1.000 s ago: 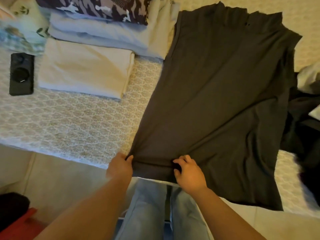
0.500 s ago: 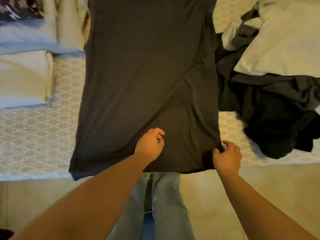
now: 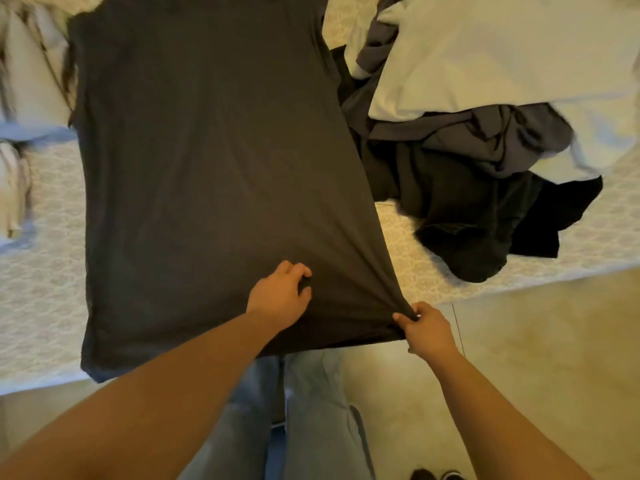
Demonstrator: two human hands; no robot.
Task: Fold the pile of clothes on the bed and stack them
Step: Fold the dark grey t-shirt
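Dark grey shirt (image 3: pixel 214 174): spread flat lengthwise on the patterned bedspread (image 3: pixel 45 271), its hem at the bed edge nearest me; my right hand (image 3: pixel 427 329) pinches the shirt's near right corner, pulling creases toward it, and my left hand (image 3: pixel 278 294) rests on the shirt just inside the hem, fingers curled and gathering a little cloth. Unfolded pile (image 3: pixel 467 188) of dark garments and a pale one: just right of the shirt, touching its edge. Folded pale items (image 3: pixel 20 84): left of the shirt, blurred.
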